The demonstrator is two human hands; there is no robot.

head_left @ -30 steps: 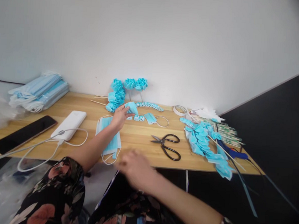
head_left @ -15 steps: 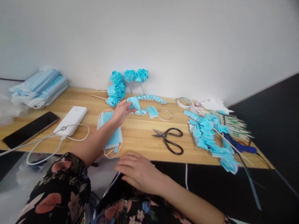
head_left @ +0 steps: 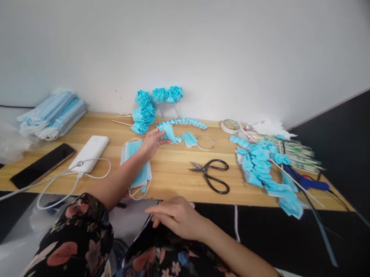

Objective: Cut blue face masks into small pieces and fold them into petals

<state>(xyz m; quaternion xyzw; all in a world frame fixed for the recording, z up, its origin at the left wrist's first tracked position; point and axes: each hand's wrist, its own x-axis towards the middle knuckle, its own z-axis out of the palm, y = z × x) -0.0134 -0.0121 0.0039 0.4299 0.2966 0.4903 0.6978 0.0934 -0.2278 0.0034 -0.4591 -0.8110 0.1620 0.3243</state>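
Observation:
My left hand (head_left: pixel 153 141) reaches across the table and pinches a small cut piece of blue face mask fabric (head_left: pixel 169 133). Right by it lie a curved strip of folded blue petals (head_left: pixel 189 122), another cut blue piece (head_left: pixel 189 139) and a thin ring (head_left: pixel 205 143). Beneath my left forearm are whole blue face masks (head_left: pixel 142 175) with white ear loops. My right hand (head_left: pixel 176 216) hangs over my lap just in front of the table edge, fingers loosely extended and nothing visible in them. Black-handled scissors (head_left: pixel 209 174) rest on the table beyond it.
Blue fabric roses (head_left: pixel 144 110) on sticks stand by the wall. At right are a tape roll (head_left: pixel 230 126), a heap of blue petal strips (head_left: pixel 259 165) and a blue-handled tool (head_left: pixel 315 183). Stacked masks (head_left: pixel 52 114), a phone (head_left: pixel 43 165) and a cabled power bank (head_left: pixel 90 153) occupy the left.
My left hand has brought the cut blue piece slightly nearer and lower, beside the small folded bit. My right hand has turned a little, its fingers closer together. The view has shifted slightly.

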